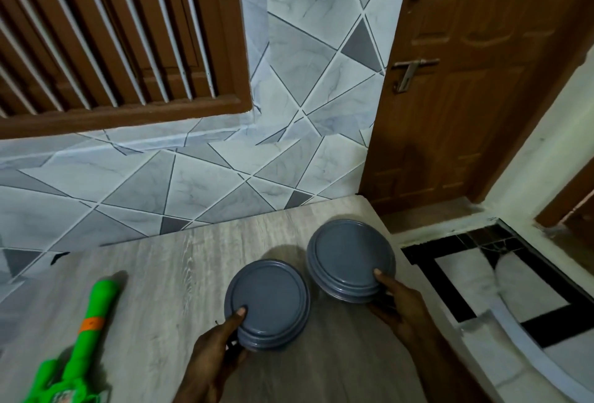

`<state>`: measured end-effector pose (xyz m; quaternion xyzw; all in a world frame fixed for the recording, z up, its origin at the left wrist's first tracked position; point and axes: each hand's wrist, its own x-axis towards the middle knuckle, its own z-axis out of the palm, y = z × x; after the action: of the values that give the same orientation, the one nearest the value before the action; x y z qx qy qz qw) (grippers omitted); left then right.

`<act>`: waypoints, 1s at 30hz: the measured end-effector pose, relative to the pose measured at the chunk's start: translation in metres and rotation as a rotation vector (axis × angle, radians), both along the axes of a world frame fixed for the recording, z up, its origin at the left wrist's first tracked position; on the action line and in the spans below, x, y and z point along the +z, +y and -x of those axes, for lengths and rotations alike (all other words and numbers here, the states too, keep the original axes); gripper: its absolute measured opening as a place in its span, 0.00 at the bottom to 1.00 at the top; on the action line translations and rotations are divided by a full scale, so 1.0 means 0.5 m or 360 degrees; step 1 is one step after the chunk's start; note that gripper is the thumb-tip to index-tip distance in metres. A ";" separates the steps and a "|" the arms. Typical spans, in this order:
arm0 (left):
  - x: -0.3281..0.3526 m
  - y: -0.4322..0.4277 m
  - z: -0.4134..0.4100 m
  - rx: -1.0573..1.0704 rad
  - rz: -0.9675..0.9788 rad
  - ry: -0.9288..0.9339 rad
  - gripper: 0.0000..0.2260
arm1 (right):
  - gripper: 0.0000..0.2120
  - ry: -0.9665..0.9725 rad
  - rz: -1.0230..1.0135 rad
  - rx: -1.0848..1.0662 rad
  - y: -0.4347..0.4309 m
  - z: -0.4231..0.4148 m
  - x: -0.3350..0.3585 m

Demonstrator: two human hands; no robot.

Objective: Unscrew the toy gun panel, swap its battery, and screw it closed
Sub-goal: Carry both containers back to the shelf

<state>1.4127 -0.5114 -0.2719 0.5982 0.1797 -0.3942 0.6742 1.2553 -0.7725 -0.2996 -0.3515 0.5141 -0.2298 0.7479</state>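
Left hand (218, 348) grips the near grey dish (268, 301), thumb on top; green toy gun (83, 335) lies on the desk (180, 274) well to its left, untouched. Right hand (398, 309) grips the far grey dish (350, 256) just beside the first, thumb on its rim. Behind: tiled wall (289, 97), brown door (466, 97).

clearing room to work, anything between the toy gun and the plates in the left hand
Nothing: the head view shows only bare table between the toy gun and the plates in the left hand.
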 end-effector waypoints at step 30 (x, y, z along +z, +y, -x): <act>0.082 -0.130 0.248 0.0395 0.0081 -0.0128 0.18 | 0.19 -0.0130 0.0049 0.0362 -0.203 0.173 0.109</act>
<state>1.2887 -0.5763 -0.2309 0.5692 0.2151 -0.2880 0.7394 1.1690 -0.8742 -0.2449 -0.4094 0.4366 -0.1655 0.7839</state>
